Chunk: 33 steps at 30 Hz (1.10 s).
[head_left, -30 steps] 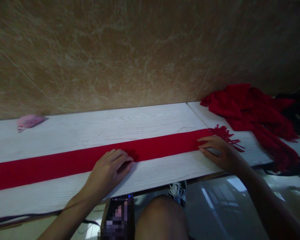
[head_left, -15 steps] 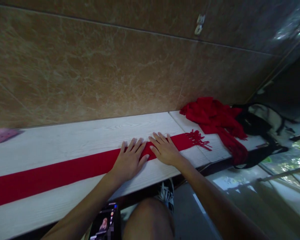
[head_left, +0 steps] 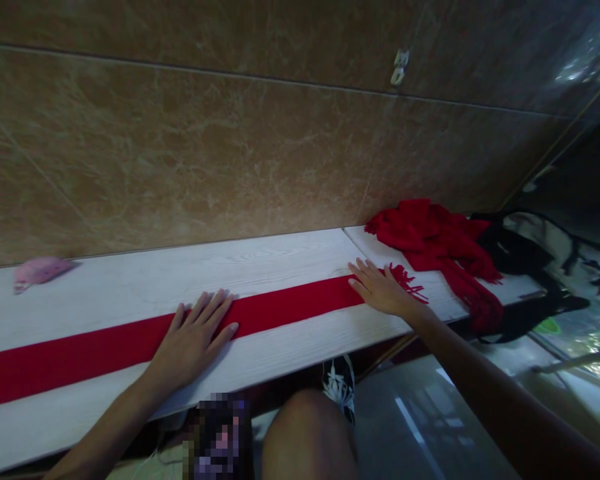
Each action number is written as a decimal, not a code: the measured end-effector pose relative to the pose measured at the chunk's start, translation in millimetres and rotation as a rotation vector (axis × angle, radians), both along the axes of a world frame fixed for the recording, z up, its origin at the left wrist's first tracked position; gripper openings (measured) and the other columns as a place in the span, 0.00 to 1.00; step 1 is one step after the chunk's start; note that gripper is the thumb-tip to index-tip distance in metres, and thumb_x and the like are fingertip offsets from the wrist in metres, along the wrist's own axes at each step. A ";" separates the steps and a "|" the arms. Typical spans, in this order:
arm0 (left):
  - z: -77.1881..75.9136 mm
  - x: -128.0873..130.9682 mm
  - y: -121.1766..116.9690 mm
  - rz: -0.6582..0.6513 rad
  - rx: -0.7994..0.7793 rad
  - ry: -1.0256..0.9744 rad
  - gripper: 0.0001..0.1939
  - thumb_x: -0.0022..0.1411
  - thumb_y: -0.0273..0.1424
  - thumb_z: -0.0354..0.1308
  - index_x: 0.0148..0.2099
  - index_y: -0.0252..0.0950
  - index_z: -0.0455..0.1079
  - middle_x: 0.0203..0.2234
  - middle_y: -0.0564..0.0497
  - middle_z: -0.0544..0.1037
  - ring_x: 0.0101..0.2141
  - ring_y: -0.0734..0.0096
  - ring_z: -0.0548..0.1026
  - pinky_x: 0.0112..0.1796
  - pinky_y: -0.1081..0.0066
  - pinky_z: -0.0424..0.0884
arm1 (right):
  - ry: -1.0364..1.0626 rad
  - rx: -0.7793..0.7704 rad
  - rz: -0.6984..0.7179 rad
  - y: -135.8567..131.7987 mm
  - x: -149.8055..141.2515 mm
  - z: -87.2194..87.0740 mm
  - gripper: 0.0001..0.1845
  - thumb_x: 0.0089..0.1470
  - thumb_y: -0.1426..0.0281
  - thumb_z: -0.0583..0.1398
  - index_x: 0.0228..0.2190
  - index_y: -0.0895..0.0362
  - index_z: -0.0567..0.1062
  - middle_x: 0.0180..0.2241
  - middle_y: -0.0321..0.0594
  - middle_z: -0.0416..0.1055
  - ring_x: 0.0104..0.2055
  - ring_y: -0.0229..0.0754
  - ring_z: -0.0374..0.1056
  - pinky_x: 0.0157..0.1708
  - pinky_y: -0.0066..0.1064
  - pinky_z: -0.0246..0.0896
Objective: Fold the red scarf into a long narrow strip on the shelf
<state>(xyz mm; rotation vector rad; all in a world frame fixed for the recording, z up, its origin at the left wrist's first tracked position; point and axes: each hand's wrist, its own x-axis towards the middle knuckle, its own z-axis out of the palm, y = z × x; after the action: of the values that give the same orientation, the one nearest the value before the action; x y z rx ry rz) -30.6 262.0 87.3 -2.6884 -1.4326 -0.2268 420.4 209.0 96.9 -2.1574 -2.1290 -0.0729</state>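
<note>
A long red scarf [head_left: 290, 309] lies stretched flat along a white wood-grain bench [head_left: 280, 353], its left end running out of view. My left hand [head_left: 195, 340] rests palm down across the scarf left of the middle, fingers spread. Close to the fringed right end, my right hand [head_left: 383, 288] also lies flat on the cloth with its fingers out, covering part of the scarf just before the fringe. Neither hand grips anything.
Crumpled red fabric [head_left: 430, 233] lies at the bench's right, beside a black and grey bag [head_left: 520, 247]. A pink plush-like item [head_left: 43, 272] sits at the far left. A tiled wall [head_left: 205, 147] backs the bench. A blurred-out device [head_left: 217, 440] is below, near my knee [head_left: 307, 433].
My hands, earlier side by side on the scarf, have slid apart: the left one leftward, the right one toward the fringe. The view has shifted slightly.
</note>
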 end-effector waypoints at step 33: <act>18.3 17.8 -15.5 0.124 -0.102 0.009 0.33 0.75 0.50 0.43 0.76 0.46 0.53 0.74 0.47 0.52 0.73 0.43 0.49 0.68 0.34 0.48 | 0.105 -0.180 0.092 33.2 14.0 50.9 0.30 0.53 0.39 0.58 0.25 0.53 0.71 0.35 0.44 0.77 0.38 0.48 0.71 0.39 0.36 0.64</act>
<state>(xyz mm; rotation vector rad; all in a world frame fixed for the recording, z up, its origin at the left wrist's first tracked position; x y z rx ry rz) -12.8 246.5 105.7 -2.6611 -1.6438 -0.1366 434.4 242.1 147.8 -2.0979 -2.2480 0.2431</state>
